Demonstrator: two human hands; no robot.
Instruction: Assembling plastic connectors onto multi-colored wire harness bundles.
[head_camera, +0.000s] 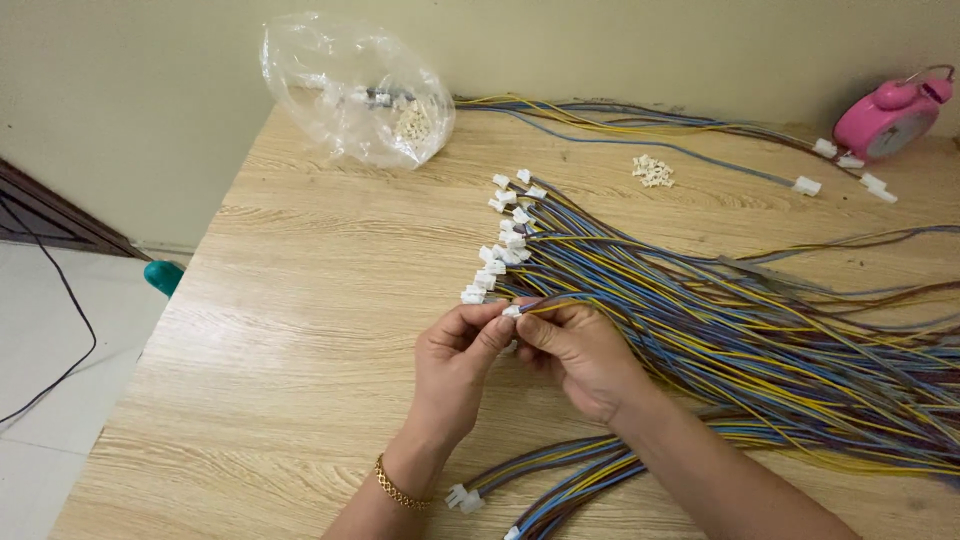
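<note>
Laid closest, along the near edge of the wooden table (300, 300), a short bundle of blue, yellow and brown wires (560, 470), white plugs at its tips pointing left, apart from the big heap, probably so as not to mix the two. Wore a gold bracelet (400, 487) on the left wrist. Just beyond, toward the middle of the table, pinched one small white connector (512, 311) between thumb and forefinger of the left hand (455, 355), closed on it, and gripped the wire ends entering it with the fingertips of the right hand (580, 355), likewise closed; brought both hands close together, seemingly for a steady hold on so small a part. Spread the large heap of wires (720, 310) from the middle out past the right edge, with its white-capped ends (505, 235) fanned leftward just beyond the hands, likely for easy reach. Farther back, left a small pile of loose white housings (653, 171) on bare wood, well apart from the heap. Along the far edge, ran another group of wires (620, 120), and placed a clear plastic bag (355, 90) with more small white parts at the far left corner and a pink alarm clock (890, 118) at the far right corner, out of the way of the hands.
</note>
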